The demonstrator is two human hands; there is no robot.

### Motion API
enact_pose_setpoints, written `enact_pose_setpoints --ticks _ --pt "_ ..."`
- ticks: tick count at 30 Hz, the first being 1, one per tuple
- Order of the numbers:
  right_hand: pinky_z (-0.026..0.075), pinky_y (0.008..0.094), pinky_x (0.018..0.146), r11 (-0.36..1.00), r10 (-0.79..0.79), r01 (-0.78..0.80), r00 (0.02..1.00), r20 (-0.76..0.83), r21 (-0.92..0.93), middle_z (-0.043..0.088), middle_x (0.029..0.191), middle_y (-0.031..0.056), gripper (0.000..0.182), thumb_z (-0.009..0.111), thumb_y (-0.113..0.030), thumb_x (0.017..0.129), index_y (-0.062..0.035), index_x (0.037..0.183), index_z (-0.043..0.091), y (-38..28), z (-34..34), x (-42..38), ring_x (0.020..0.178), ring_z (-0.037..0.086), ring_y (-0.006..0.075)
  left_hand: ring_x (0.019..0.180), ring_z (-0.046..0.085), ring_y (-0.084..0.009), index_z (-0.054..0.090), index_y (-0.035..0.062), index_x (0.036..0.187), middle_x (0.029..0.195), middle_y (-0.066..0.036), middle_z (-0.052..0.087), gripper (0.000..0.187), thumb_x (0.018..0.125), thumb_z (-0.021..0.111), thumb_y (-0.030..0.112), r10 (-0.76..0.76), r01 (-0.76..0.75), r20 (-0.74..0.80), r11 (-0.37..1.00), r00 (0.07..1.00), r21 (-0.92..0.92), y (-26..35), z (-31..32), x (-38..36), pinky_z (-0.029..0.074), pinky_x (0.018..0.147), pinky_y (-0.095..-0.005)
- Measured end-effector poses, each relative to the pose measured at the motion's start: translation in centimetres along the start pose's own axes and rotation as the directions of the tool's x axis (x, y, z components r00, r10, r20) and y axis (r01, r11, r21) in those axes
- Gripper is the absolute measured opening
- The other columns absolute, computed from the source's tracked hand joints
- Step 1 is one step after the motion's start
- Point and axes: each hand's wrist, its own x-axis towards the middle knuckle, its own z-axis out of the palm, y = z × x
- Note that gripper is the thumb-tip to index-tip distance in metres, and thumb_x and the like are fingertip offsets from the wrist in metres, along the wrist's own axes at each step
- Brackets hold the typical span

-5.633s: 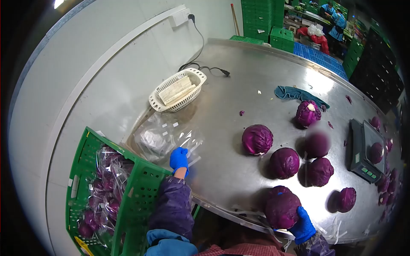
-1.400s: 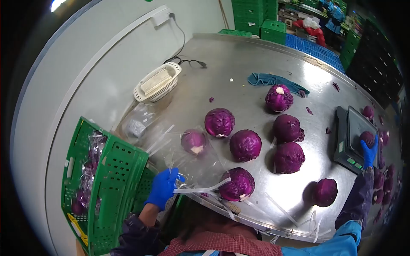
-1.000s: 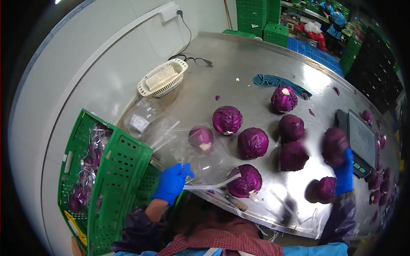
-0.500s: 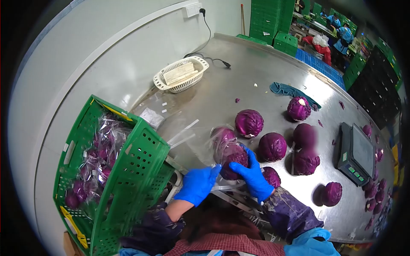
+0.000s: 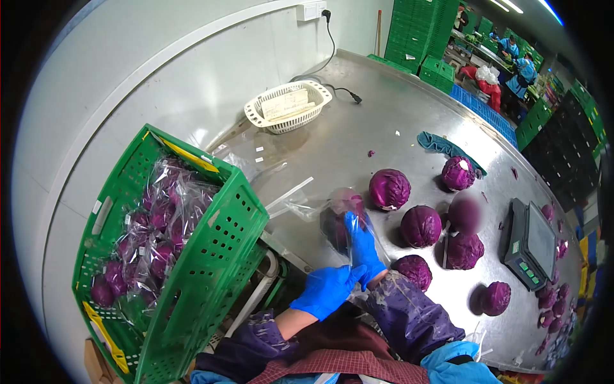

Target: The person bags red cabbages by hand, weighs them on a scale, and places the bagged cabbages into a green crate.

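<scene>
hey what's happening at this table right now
A person in blue gloves is bagging red cabbages at a steel table. The right hand presses a cabbage in a clear plastic bag, while the left hand grips the bag's near end at the table edge. Loose cabbages lie to the right beside a scale. A green crate on the left holds bagged cabbages.

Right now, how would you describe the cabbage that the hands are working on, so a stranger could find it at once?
Start at the steel table and go to its near edge, just right of the green crate. There the right hand presses on a cabbage, with the left hand just below. Unlike the bare cabbages beside it, it sits inside a clear bag.
</scene>
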Motion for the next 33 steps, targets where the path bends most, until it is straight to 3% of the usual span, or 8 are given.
enact_pose_setpoints --ticks 2,14,20,23,25,27,31,33 --pt "0.043 0.0336 0.09 0.824 -0.431 0.479 0.877 0.214 -0.304 0.043 0.125 0.0127 0.074 0.063 -0.011 0.08 -0.0072 0.138 0.018 1.9 0.2 -0.8 0.106 0.051 0.0208 0.055 0.057 -0.0335 0.061 0.0076 0.073 0.058 -0.014 0.056 0.044 0.09 0.04 0.042 0.107 -0.107 -0.097 0.994 0.989 0.001 -1.4 -0.7 -0.1 0.043 0.051 -0.0422" --pt "0.043 0.0397 0.089 0.347 -0.209 0.328 0.94 0.269 -0.878 0.036 0.127 0.0187 0.105 0.082 -0.031 0.057 -0.0104 0.138 0.019 1.7 3.2 -1.0 0.111 0.045 0.0323 0.051 0.057 -0.0303 0.061 0.0109 0.091 0.058 -0.013 0.057 0.022 0.086 0.052 0.03 -0.047 0.053 -0.029 0.968 0.998 0.245 -4.8 0.5 -2.2 0.043 0.046 -0.0413" --pt "0.044 0.0445 0.086 0.223 -0.333 0.493 0.849 0.409 -0.841 0.042 0.118 0.0231 0.106 0.08 -0.038 0.053 -0.0111 0.137 0.021 4.0 3.1 -0.5 0.1 0.051 0.0406 0.051 0.057 -0.0318 0.061 0.0086 0.085 0.057 -0.015 0.056 0.021 0.087 0.05 0.027 -0.08 0.069 -0.162 0.995 0.984 -0.072 -6.4 1.6 -4.8 0.043 0.044 -0.041" --pt "0.044 0.0425 0.085 0.335 -0.243 0.438 0.895 0.373 -0.834 0.043 0.118 0.0228 0.097 0.079 -0.036 0.058 -0.0097 0.135 0.027 3.6 2.4 -0.1 0.103 0.051 0.038 0.057 0.059 -0.0255 0.058 0.0064 0.093 0.068 -0.012 0.061 0.018 0.087 0.054 0.023 -0.509 0.494 0.163 0.63 0.846 -0.598 -5.6 1.2 -5.2 0.048 0.053 -0.0344" --pt "0.047 0.037 0.08 0.692 -0.015 0.252 0.942 0.335 -0.677 0.051 0.111 0.0213 0.082 0.078 -0.029 0.064 -0.01 0.131 0.034 2.4 1.9 -0.9 0.097 0.056 0.0305 0.062 0.061 -0.0226 0.058 0.0041 0.092 0.073 -0.01 0.062 0.018 0.089 0.052 0.021 -0.53 0.44 0.192 0.393 0.826 -0.808 -6.2 2.7 -6.2 0.049 0.057 -0.0323" --pt "0.049 0.0318 0.075 0.525 0.095 0.271 0.923 0.372 -0.807 0.06 0.097 0.0138 0.063 0.075 -0.022 0.068 -0.0113 0.123 0.045 -1.2 2.3 -4.1 0.085 0.061 0.0224 0.075 0.061 -0.017 0.057 -0.0016 0.091 0.085 -0.008 0.062 0.022 0.093 0.045 0.018 -0.493 0.31 0.274 -0.01 0.826 -0.951 -6.4 2.7 -7.2 0.051 0.069 -0.0293" --pt "0.047 0.0344 0.076 0.308 0.152 0.533 0.79 0.594 -0.788 0.062 0.089 0.003 0.023 0.067 -0.023 0.071 -0.0166 0.093 0.068 -2.9 1.9 -8.5 0.079 0.06 0.0249 0.084 0.06 -0.0183 0.056 -0.0026 0.102 0.097 -0.012 0.061 0.023 0.093 0.045 0.015 -0.388 0.459 0.416 0.02 0.822 -0.888 -5.7 0.0 -8.0 0.052 0.074 -0.0311" --pt "0.044 0.0361 0.081 0.11 0.157 0.678 0.71 0.687 -0.727 0.061 0.086 0.0015 0.022 0.065 -0.024 0.071 -0.019 0.092 0.067 -3.2 3.4 -9.7 0.079 0.058 0.0235 0.088 0.06 -0.02 0.056 -0.0017 0.105 0.099 -0.011 0.06 0.021 0.089 0.05 0.011 -0.162 0.231 0.165 0.695 0.973 -0.681 -5.6 -0.6 -8.1 0.053 0.075 -0.0324"
